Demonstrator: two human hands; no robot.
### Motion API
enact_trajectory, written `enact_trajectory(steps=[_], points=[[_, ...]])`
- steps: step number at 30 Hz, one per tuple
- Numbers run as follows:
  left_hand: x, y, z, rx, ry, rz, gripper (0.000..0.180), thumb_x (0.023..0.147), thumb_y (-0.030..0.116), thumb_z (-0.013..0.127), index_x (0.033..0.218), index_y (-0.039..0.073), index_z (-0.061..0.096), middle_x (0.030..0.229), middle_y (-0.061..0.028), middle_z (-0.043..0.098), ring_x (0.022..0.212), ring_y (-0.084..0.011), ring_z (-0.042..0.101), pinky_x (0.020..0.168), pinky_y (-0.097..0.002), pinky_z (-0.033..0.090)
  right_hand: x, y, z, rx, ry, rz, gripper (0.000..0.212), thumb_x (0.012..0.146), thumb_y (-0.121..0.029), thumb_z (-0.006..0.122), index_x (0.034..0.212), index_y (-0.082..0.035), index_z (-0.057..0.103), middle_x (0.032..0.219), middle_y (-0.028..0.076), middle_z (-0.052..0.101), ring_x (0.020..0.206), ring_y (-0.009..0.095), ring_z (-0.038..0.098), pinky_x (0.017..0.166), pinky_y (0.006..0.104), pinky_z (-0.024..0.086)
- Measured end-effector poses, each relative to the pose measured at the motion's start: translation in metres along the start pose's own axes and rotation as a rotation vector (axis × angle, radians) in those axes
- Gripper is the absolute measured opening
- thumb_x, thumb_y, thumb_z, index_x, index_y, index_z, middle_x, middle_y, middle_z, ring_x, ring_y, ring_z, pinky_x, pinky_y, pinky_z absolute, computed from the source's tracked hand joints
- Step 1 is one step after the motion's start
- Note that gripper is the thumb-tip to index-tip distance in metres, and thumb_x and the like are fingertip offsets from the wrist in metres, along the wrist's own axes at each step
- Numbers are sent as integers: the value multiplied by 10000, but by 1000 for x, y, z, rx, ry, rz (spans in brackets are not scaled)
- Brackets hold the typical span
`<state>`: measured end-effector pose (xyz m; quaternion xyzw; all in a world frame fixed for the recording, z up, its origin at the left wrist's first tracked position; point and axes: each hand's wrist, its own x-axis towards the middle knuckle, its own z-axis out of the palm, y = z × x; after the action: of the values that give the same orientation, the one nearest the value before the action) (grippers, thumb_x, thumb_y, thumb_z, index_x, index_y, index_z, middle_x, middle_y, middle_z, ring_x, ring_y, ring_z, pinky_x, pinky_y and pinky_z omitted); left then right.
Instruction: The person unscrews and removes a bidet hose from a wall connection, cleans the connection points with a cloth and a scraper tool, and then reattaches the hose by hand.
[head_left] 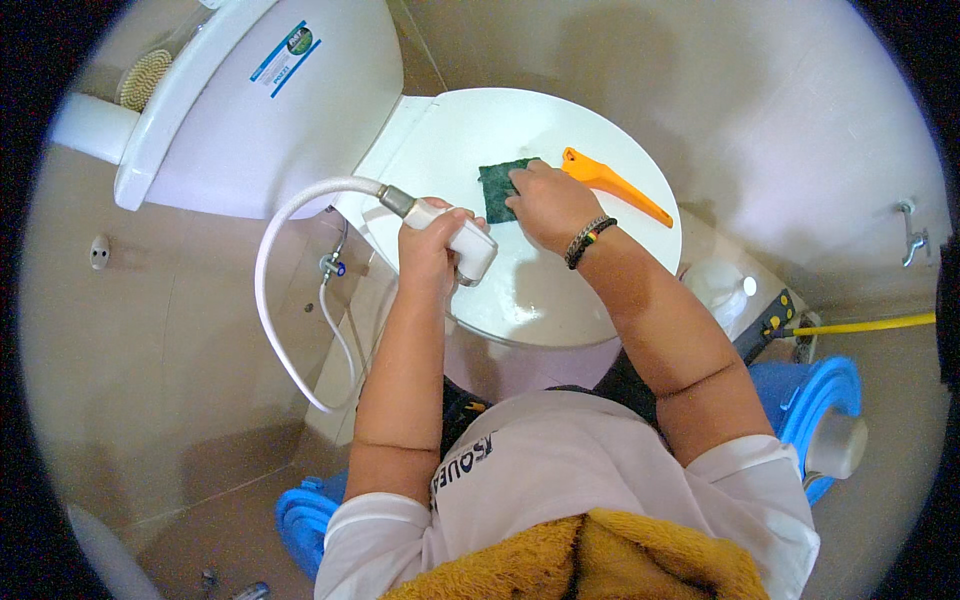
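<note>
My left hand (428,243) grips a white hand-held spray head (462,240) over the closed white toilet lid (590,160); its white hose (275,240) loops down to a wall valve (333,266). My right hand (545,200) presses flat on a dark green scouring pad (495,185) lying on the lid. An orange plastic handle (610,182) lies on the lid just past that hand. A braided band sits on my right wrist.
The white cistern (270,100) stands at the upper left, with a round brush (145,78) behind it. A blue bucket lid (810,400) and a white bottle (722,285) sit at the right. A yellow pole (870,324) runs to the right wall, and a tap (912,240) is mounted there.
</note>
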<state>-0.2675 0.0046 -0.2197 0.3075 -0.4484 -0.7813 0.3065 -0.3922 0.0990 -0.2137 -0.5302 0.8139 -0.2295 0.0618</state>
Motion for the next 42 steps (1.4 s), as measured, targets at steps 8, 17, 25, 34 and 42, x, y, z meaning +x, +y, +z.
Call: enact_trajectory(steps=[8, 17, 25, 34, 42], points=[[6, 15, -58, -200, 102, 54, 208, 700, 86, 539, 868, 45, 425, 776, -131, 517, 750, -273, 527, 720, -421, 438, -22, 36, -34, -95, 20, 69, 168, 744, -156, 471, 750, -6, 546, 776, 154, 534, 744, 267, 519, 671, 357, 419], [9, 38, -141, -175, 284, 189, 269, 714, 173, 557, 886, -2, 446, 822, -129, 511, 780, -247, 524, 700, -372, 456, -72, 64, -44, -12, 344, -91, 135, 737, -161, 473, 730, -38, 530, 735, 119, 507, 706, 265, 499, 620, 356, 414], [-4, 42, -148, -160, 405, 130, 210, 743, 184, 532, 850, 16, 464, 797, -109, 533, 769, -238, 533, 684, -364, 459, -236, 240, -61, -160, 132, 1111, 430, 758, -408, 452, 985, -45, 492, 996, 185, 514, 931, 311, 488, 779, 390, 389], [2, 37, -145, -114, 392, 58, 191, 749, 186, 524, 836, 28, 463, 786, -95, 538, 746, -231, 538, 678, -355, 457, -222, 261, -11, -89, -48, 1303, 377, 814, -339, 350, 995, -9, 357, 957, 236, 516, 903, 344, 501, 766, 411, 390], [12, 3, -148, -106, 461, -48, 229, 748, 159, 512, 902, 1, 450, 880, -112, 522, 809, -245, 525, 712, -376, 446, -237, 280, -31, -238, -411, 900, 292, 773, -219, 443, 1034, -98, 391, 968, 210, 506, 890, 336, 501, 725, 431, 404]])
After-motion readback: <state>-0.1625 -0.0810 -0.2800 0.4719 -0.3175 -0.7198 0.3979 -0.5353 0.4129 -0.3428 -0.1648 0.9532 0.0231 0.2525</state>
